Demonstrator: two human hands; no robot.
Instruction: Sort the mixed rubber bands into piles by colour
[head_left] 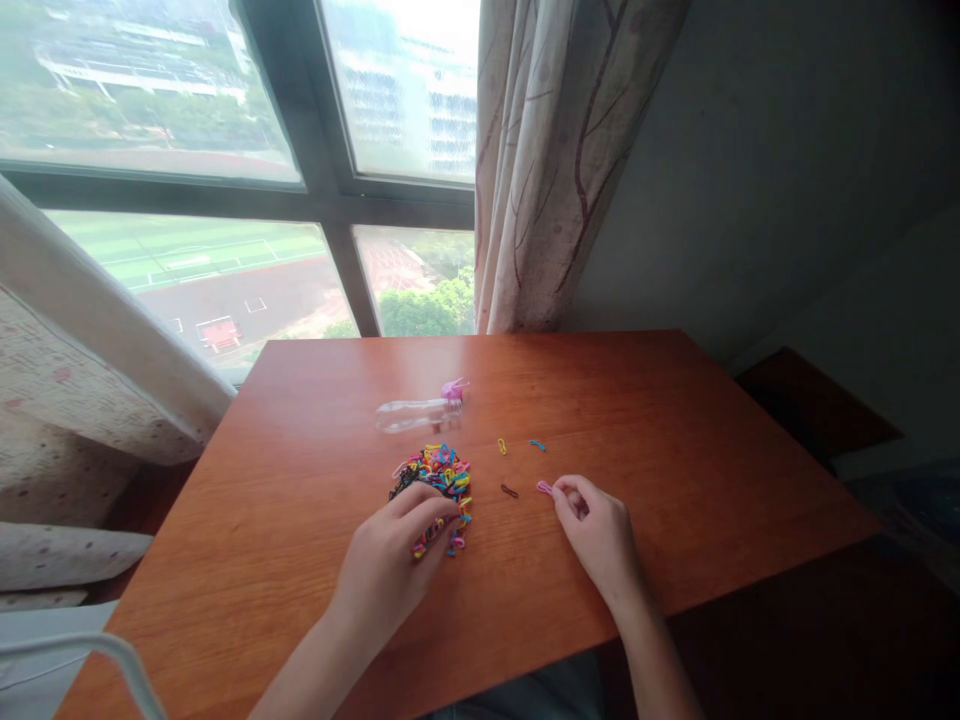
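We look down past two bare forearms at a reddish-brown wooden surface (pixel 300 550), set before a window (pixel 255 270). Our right hand (pixel 596 525) is closed at the fingertips, thumb and finger pinching one end of a small pink clip (pixel 544 487). The clip lies just to the left of those fingertips, its long axis running mostly left to right across the surface, with its free end pointing left, away from the gripping fingers.

Beyond that free end, to the left and apart from it, a dark brown clip (pixel 509 491) lies almost in line with the pink one, slanting slightly so that its right end comes nearer to us. Farther from us are two more: a yellow clip (pixel 502 447), its length pointing away toward the window, and a blue clip (pixel 537 445) lying mostly crosswise. Together the four make a loose square — yellow and blue on the far side, brown and pink on the near side. The right hand is the nearer one to the pink clip.

Our left hand (pixel 405 555) is at the near side of a multicoloured pile of clips (pixel 442 465), left of that square. Its fingers curl over the pile, and coloured pieces show between thumb and fingers; we cannot tell whether it grips any of them. Behind the pile, toward the window, a clear container (pixel 409 415) lies on its side, its long axis also left to right, with a pink piece (pixel 454 390) at its right end.
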